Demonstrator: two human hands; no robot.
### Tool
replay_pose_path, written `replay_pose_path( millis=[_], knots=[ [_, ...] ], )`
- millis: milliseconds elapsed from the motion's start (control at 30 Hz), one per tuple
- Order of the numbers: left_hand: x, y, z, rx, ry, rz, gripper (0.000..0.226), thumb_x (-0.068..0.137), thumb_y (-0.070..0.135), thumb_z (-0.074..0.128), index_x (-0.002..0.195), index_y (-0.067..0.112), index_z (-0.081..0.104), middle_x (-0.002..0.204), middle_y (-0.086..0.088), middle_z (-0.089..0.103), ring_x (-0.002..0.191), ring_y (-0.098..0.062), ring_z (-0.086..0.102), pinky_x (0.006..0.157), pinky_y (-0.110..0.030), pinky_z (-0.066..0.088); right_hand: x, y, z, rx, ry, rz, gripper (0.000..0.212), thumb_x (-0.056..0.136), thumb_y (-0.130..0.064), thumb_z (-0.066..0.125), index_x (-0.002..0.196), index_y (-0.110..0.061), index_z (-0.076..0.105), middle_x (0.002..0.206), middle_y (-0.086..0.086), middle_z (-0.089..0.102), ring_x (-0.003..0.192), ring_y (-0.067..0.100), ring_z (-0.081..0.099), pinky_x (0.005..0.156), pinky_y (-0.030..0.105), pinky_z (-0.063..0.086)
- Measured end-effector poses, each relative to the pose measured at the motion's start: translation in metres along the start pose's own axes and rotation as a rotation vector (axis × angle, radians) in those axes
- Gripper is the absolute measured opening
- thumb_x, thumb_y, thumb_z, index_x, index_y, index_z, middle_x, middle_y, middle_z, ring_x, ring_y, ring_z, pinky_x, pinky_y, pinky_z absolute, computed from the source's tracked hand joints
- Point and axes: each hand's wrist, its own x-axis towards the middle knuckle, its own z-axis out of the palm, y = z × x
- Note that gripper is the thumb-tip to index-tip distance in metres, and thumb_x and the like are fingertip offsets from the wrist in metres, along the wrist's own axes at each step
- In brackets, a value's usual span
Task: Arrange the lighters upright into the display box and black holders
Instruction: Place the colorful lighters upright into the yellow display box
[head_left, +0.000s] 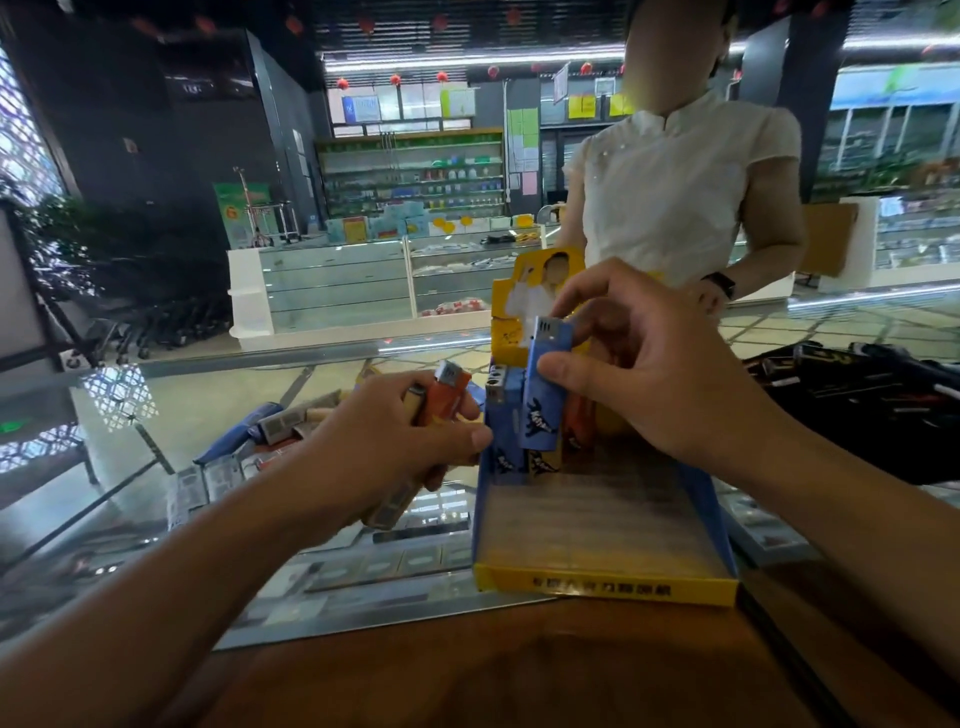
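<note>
We are standing at a glass table (156, 415) in a shop, filling a display box (605, 587) with lighters. Our right hand (639, 374) is pinching a blue lighter (545, 387) between thumb and fingers (558, 370), holding it upright over the box's back row, at about 12 o'clock from the box's yellow front lip. More blue lighters (504, 415) are already standing there at the back left, just beside the one we are lowering; most of the box floor toward 6 o'clock is showing bare. Our left hand (395, 441) is gripping a small bunch of spare lighters, an orange lighter (447, 395) uppermost, at 9 o'clock from the box. Loose lighters (249, 441) are lying flat on the glass farther out at 9 o'clock. The black holders (857, 384) are sitting at 3 o'clock, well apart from our hands. We are judging these lighters to be light, rigid and smooth-sided, so a pinch across the flat faces near the middle should be keeping each one straight. A person in a white top (685, 192) is standing across the table.
</note>
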Motion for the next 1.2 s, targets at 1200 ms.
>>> replay_pose_path(
  millis=[1200],
  knots=[
    [0.002, 0.007, -0.009, -0.453, 0.074, 0.090, 0.042, 0.067, 0.050, 0.086, 0.087, 0.018, 0.066, 0.075, -0.011, 0.062, 0.069, -0.028, 0.059, 0.070, -0.045, 0.048, 0.004, -0.019, 0.038, -0.361, -0.009, -0.217, 0.023, 0.084, -0.056, 0.059, 0.086, -0.034, 0.055, 0.090, -0.022, 0.043, 0.085, -0.008, 0.045, 0.070, 0.007, 0.033]
  ],
)
